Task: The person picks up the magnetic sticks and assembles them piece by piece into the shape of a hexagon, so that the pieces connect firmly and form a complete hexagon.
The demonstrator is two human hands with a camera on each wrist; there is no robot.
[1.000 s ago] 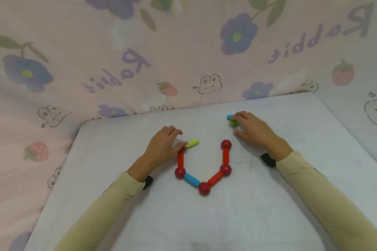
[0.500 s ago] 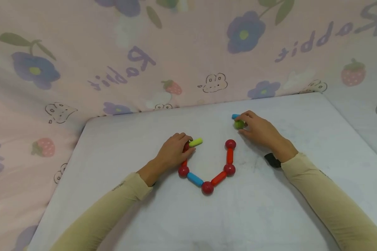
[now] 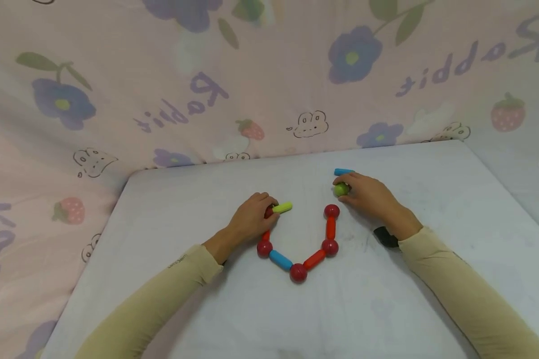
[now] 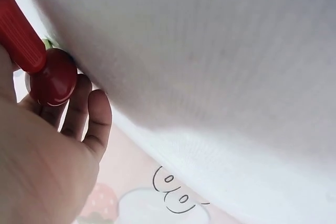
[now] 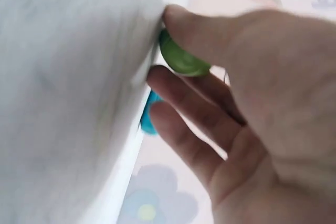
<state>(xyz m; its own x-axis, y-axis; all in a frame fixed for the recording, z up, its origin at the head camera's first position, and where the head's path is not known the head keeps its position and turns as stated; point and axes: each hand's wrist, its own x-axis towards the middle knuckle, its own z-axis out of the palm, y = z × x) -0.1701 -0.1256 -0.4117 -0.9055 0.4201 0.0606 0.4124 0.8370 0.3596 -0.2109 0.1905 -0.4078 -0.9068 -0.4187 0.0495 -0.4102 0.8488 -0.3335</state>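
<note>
In the head view my left hand (image 3: 253, 217) grips the red ball (image 4: 54, 77) at the far left end of a U-shaped chain, its fingers curled round it. From that ball a yellow-green rod (image 3: 282, 207) points to the right. My right hand (image 3: 372, 195) holds a green ball (image 3: 341, 189) between thumb and fingers, low over the table or on it. A blue rod (image 3: 343, 172) lies just beyond that hand, partly covered by it. Nearest the green ball is the red ball (image 3: 332, 211) at the chain's right end.
The chain continues through a red rod (image 3: 331, 228), a red ball (image 3: 330, 247), another red rod (image 3: 315, 260), the front red ball (image 3: 298, 272), a blue rod (image 3: 280, 260) and a left red ball (image 3: 264, 248). Patterned cloth (image 3: 269, 75) hangs behind the white table (image 3: 364, 309).
My left hand has taken hold of the chain's left end ball. The right hand has gripped the green ball and drawn it nearer, away from the blue rod. The head view has shifted slightly.
</note>
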